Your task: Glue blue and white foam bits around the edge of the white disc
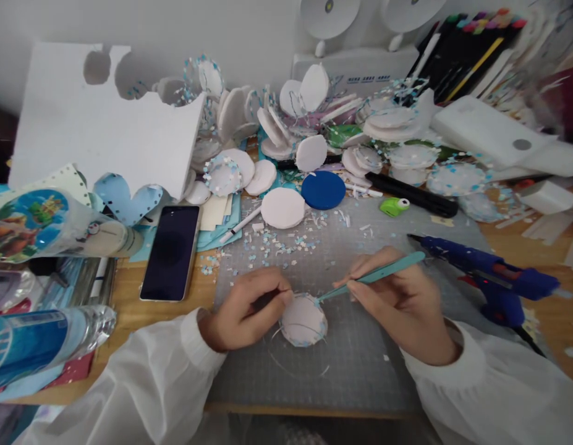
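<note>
A small white foam disc [303, 321], edged with tiny blue and white paper pieces, is near the middle of the grey cutting mat [360, 377]. My left hand [253, 306] pinches its upper left rim between thumb and fingertips. In my right hand [400, 296] is a pair of teal tweezers [379, 272], held like a pen, with the tips at the disc's upper right edge. Thin clear strands curl around and below the disc. Small blue and white paper flowers [286, 241] lie scattered on the mat beyond my hands.
On the right lies a blue glue gun [490, 278]. A phone [170, 253] and a water bottle [45, 337] are on the left. Farther back are a blue disc [323, 190], a black cutter [411, 194], a green punch [394, 206], piled foam discs [282, 208] and a cut foam board [96, 123].
</note>
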`<state>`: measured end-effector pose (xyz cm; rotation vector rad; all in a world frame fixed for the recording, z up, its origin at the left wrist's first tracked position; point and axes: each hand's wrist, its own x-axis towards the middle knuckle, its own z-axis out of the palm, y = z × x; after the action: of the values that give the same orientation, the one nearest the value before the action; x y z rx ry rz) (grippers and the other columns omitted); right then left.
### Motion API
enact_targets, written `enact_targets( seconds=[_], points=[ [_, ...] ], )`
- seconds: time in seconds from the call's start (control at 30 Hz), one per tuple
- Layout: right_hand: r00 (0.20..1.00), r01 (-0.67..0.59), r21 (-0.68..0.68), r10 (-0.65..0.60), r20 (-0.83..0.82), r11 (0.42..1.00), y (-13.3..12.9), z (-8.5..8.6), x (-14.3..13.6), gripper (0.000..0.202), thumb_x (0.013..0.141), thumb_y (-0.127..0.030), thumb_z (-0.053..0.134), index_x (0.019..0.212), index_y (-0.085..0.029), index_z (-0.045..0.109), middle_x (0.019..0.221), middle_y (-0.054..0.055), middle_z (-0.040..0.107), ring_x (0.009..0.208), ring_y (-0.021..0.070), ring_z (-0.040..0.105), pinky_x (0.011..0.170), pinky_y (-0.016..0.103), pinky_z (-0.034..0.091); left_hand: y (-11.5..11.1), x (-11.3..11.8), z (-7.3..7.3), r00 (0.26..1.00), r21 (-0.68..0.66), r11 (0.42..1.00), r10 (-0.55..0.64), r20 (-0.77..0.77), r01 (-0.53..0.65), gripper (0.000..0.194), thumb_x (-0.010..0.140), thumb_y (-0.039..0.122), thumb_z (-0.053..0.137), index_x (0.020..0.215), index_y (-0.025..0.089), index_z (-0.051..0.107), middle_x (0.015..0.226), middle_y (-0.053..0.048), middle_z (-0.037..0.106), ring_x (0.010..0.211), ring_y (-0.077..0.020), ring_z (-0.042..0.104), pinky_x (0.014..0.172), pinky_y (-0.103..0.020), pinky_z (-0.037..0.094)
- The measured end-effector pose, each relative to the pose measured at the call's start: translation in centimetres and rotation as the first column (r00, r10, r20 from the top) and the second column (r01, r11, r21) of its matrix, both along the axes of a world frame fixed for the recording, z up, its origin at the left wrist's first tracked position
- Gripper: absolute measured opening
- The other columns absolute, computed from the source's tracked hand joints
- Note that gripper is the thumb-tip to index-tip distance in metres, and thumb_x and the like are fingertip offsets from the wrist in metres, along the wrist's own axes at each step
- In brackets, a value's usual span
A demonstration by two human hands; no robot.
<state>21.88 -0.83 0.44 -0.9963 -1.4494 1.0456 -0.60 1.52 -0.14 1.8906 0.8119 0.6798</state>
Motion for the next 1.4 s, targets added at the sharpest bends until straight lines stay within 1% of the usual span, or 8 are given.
enact_targets(
  seconds=[0.23, 0.4, 0.6, 0.8, 1.0, 1.3, 1.4],
  points=[
    [1.0, 0.001, -0.03, -0.001, -0.005, 1.0, -0.03, -0.11, -0.23, 0.012, 0.083, -0.012, 0.059, 0.087, -0.023, 0.059, 0.076, 0.0, 0.06, 0.07, 0.0139, 0.066, 0.058, 0.024, 0.056, 0.13, -0.01, 0.25, 0.999, -0.013, 0.999, -0.048, -0.008, 0.048, 0.019, 0.091, 0.018, 0.043, 0.073, 0.015, 0.05, 0.068, -0.001, 0.049, 0.063, -0.0119, 0.045, 0.06, -0.025, 0.036],
    [1.0, -0.006, -0.015, 0.006, 0.017, 1.0, -0.09, -0.23, -0.35, 0.012, 0.083, -0.012, 0.059, 0.088, -0.023, 0.06, 0.076, 0.0, 0.06, 0.072, 0.0142, 0.067, 0.061, 0.025, 0.057, 0.21, 0.1, 0.29, 0.999, -0.017, 0.999, -0.047, -0.013, 0.046, 0.02, 0.091, 0.018, 0.043, 0.073, 0.015, 0.05, 0.068, -0.002, 0.05, 0.064, -0.0122, 0.046, 0.061, -0.025, 0.037],
    [0.999, 0.006, -0.031, -0.004, 0.041, 1.0, 0.01, -0.4, -0.33, 0.01, 0.083, -0.015, 0.06, 0.086, -0.023, 0.059, 0.076, 0.0, 0.061, 0.072, 0.0152, 0.067, 0.062, 0.026, 0.058, 0.2, 0.11, 0.33, 0.998, -0.027, 0.999, -0.042, -0.037, 0.041, 0.02, 0.092, 0.018, 0.042, 0.074, 0.015, 0.052, 0.068, -0.001, 0.051, 0.063, -0.0117, 0.046, 0.06, -0.024, 0.037],
    [0.999, 0.003, -0.019, -0.002, 0.05, 1.0, 0.03, -0.35, -0.44, 0.011, 0.082, -0.013, 0.06, 0.086, -0.023, 0.061, 0.075, 0.0, 0.058, 0.071, 0.0144, 0.066, 0.061, 0.026, 0.058, 0.21, 0.1, 0.34, 0.999, -0.032, 0.999, -0.037, -0.03, 0.036, 0.02, 0.091, 0.018, 0.043, 0.073, 0.015, 0.052, 0.068, -0.001, 0.052, 0.064, -0.0117, 0.048, 0.061, -0.024, 0.038],
    [1.0, -0.003, -0.037, 0.004, 0.028, 0.999, 0.0, -0.42, -0.42, 0.011, 0.082, -0.013, 0.061, 0.086, -0.023, 0.06, 0.075, 0.0, 0.06, 0.071, 0.0147, 0.066, 0.061, 0.026, 0.057, 0.14, 0.08, 0.27, 0.998, -0.045, 0.998, -0.046, -0.033, 0.044, 0.019, 0.091, 0.017, 0.044, 0.075, 0.015, 0.052, 0.07, -0.002, 0.052, 0.065, -0.0117, 0.048, 0.062, -0.024, 0.038],
    [1.0, -0.015, -0.044, 0.015, 0.006, 0.999, 0.07, -0.34, -0.52, 0.01, 0.082, -0.013, 0.062, 0.085, -0.022, 0.061, 0.074, 0.0, 0.06, 0.069, 0.0125, 0.064, 0.062, 0.023, 0.056, 0.14, 0.22, 0.2, 0.998, -0.036, 0.997, -0.064, -0.014, 0.063, 0.021, 0.091, 0.018, 0.043, 0.073, 0.015, 0.051, 0.068, -0.001, 0.051, 0.064, -0.012, 0.047, 0.061, -0.025, 0.037],
    [1.0, -0.017, -0.075, 0.017, 0.002, 0.997, 0.0, -0.33, -0.49, 0.009, 0.082, -0.014, 0.062, 0.085, -0.022, 0.061, 0.075, 0.0, 0.06, 0.07, 0.012, 0.064, 0.063, 0.022, 0.056, 0.09, 0.13, 0.17, 0.998, -0.033, 0.997, -0.067, -0.01, 0.067, 0.022, 0.092, 0.018, 0.042, 0.072, 0.014, 0.051, 0.069, -0.002, 0.051, 0.064, -0.0118, 0.046, 0.061, -0.024, 0.037]
  ],
)
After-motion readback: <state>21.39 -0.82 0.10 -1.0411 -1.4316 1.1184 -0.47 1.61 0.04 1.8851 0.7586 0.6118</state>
